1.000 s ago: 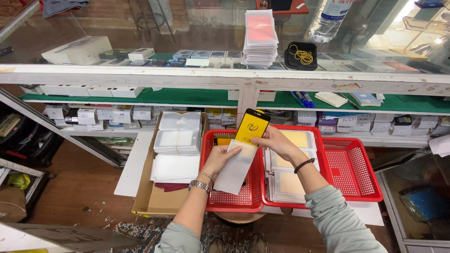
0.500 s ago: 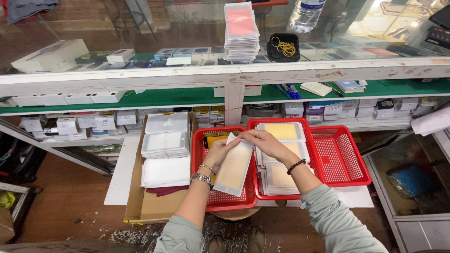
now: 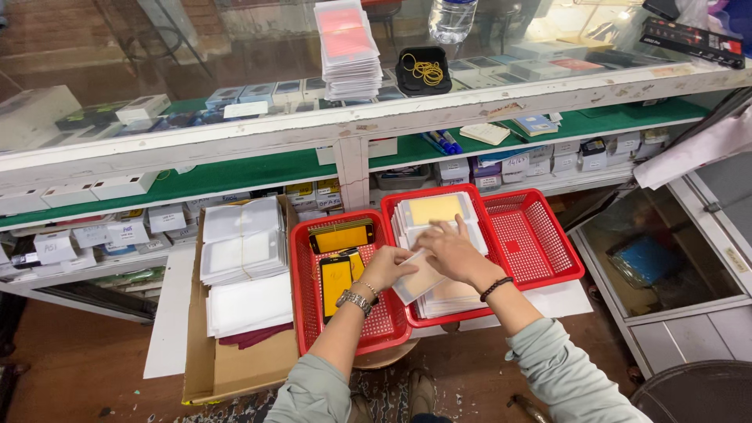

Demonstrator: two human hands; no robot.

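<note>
My left hand point(image 3: 385, 266) and my right hand point(image 3: 450, 252) both grip a flat clear sleeve point(image 3: 417, 280) with a pale insert. They hold it low over the edge where two red baskets meet. The left red basket point(image 3: 384, 327) holds yellow-and-black screen protectors point(image 3: 337, 276). The middle red basket point(image 3: 397, 205) holds stacks of white and tan sleeves point(image 3: 435, 211). A watch sits on my left wrist and a dark band on my right.
A third red basket point(image 3: 537, 239) sits to the right. A cardboard box point(image 3: 235, 364) with white packet stacks point(image 3: 243, 243) lies left. Behind stand green shelves point(image 3: 258, 168) of small boxes, and a glass counter with a packet stack point(image 3: 347, 47), a black tray point(image 3: 424, 70) and a bottle point(image 3: 453, 17).
The yellow-and-black piece raised a second ago is gone from my hands. Both hands have moved down and right with the clear sleeve, to the middle basket. The view has shifted left.
</note>
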